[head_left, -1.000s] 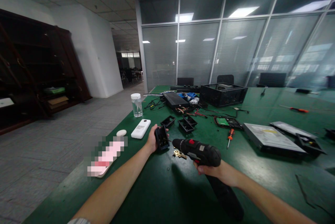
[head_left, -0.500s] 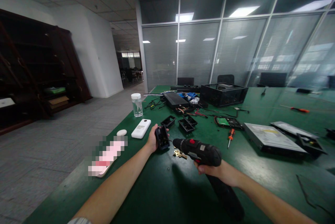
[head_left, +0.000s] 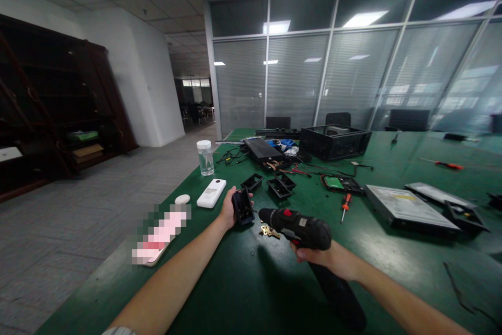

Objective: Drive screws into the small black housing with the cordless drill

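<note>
My left hand (head_left: 228, 210) is closed around a black plastic housing (head_left: 243, 206), its open side turned up toward me. My right hand (head_left: 319, 254) grips a black cordless drill (head_left: 300, 228) by the handle. The drill's nose points left at the housing; whether the bit touches it I cannot tell. Small brass-coloured metal plates (head_left: 270, 231) lie on the green table beneath the drill's nose. Just beyond my hands are more black plastic housings (head_left: 279, 187) of a similar look.
Left of my left arm lie a white power bank (head_left: 212, 193), a blurred pink phone (head_left: 164, 233) and a clear bottle (head_left: 205, 158). To the right are an orange screwdriver (head_left: 346, 203), a circuit board (head_left: 340, 183) and a silver disc drive (head_left: 410, 212). A black case (head_left: 335, 142) stands at the back.
</note>
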`<action>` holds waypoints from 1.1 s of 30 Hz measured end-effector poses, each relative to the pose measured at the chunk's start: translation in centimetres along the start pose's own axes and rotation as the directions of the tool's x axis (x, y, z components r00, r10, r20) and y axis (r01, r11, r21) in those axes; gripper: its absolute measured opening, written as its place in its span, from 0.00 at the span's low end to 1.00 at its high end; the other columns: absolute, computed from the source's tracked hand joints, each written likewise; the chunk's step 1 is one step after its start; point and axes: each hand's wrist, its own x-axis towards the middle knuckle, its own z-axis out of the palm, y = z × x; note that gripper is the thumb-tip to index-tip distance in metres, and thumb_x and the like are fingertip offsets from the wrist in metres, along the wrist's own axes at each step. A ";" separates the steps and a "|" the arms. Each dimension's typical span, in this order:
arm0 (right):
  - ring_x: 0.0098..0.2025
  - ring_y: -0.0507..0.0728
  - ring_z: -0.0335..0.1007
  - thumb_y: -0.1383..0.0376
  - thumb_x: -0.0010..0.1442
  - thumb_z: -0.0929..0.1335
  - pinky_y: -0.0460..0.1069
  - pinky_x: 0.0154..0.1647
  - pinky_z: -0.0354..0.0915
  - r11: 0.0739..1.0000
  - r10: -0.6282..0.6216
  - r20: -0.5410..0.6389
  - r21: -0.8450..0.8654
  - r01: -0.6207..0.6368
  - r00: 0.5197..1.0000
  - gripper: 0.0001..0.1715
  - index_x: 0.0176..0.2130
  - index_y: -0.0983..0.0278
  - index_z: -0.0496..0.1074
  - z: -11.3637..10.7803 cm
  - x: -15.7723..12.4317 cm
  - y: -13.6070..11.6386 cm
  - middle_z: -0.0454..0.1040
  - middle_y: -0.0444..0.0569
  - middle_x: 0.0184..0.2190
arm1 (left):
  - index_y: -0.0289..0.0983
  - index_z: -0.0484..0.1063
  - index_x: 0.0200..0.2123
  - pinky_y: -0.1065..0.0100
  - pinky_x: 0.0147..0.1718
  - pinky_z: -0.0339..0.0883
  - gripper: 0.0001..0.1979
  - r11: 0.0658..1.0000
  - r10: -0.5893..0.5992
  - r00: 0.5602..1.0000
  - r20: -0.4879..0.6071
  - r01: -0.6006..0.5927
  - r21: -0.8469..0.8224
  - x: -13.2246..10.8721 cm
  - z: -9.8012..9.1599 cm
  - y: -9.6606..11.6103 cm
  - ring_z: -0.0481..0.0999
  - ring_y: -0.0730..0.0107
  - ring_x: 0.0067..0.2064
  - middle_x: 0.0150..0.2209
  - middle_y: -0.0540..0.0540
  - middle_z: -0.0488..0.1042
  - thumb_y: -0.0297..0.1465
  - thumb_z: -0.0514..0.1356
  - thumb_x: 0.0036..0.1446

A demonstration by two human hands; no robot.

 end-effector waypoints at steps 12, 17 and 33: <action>0.33 0.55 0.60 0.55 0.58 0.66 0.50 0.36 0.60 1.000 -0.017 0.023 0.007 0.017 1.000 0.15 0.33 0.66 0.66 0.0 0.0 0.4 0.64 0.45 0.30 | 0.28 0.73 0.40 0.59 0.29 0.69 0.29 0.998 -0.016 1.000 -0.015 0.017 0.056 0.0 0.0 0.0 0.76 0.55 0.31 0.30 0.35 0.76 0.50 0.50 0.54; 0.33 0.54 0.60 0.57 0.58 0.66 0.49 0.36 0.59 1.000 -0.013 0.019 0.000 0.013 1.000 0.13 0.33 0.66 0.66 -0.1 0.1 0.5 0.64 0.45 0.30 | 0.28 0.74 0.38 0.61 0.30 0.68 0.28 0.999 -0.016 1.000 0.000 0.016 0.051 0.2 -0.2 -0.1 0.77 0.57 0.32 0.30 0.35 0.76 0.49 0.50 0.54; 0.32 0.54 0.59 0.58 0.57 0.66 0.49 0.35 0.59 1.000 -0.002 0.018 0.004 0.002 1.000 0.12 0.32 0.66 0.65 0.1 0.0 -0.4 0.63 0.45 0.28 | 0.29 0.73 0.38 0.61 0.30 0.69 0.27 0.999 -0.015 1.000 -0.016 0.016 0.040 -0.1 0.0 0.0 0.77 0.57 0.32 0.31 0.36 0.76 0.48 0.51 0.54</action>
